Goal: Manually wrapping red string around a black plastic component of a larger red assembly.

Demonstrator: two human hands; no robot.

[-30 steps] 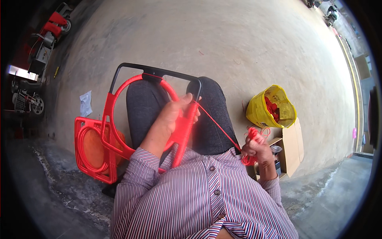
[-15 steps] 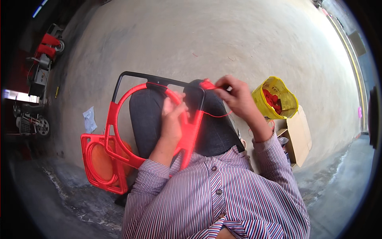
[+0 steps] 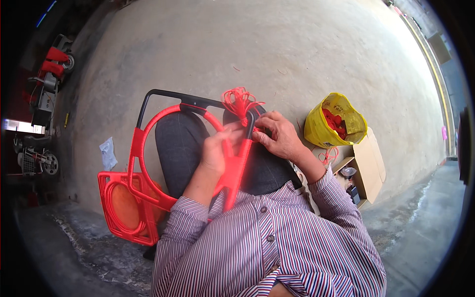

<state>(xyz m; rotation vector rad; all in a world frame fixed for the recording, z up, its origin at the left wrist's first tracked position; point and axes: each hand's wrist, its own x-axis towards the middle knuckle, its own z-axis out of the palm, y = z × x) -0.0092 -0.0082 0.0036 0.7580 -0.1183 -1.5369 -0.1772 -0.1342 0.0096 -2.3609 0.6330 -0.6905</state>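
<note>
The left hand lies blurred across the right side of a red reel frame with a black tubular handle, the frame resting over the thighs; how tightly it grips, I cannot tell. Just right of it, the right hand is narrow, fingertips bent in at the handle's corner beside red cord; whether they pinch it is unclear. A looped bundle of red cord sits beyond both hands at that corner. Right of the right hand stands a yellow bag, near an open cardboard box.
</note>
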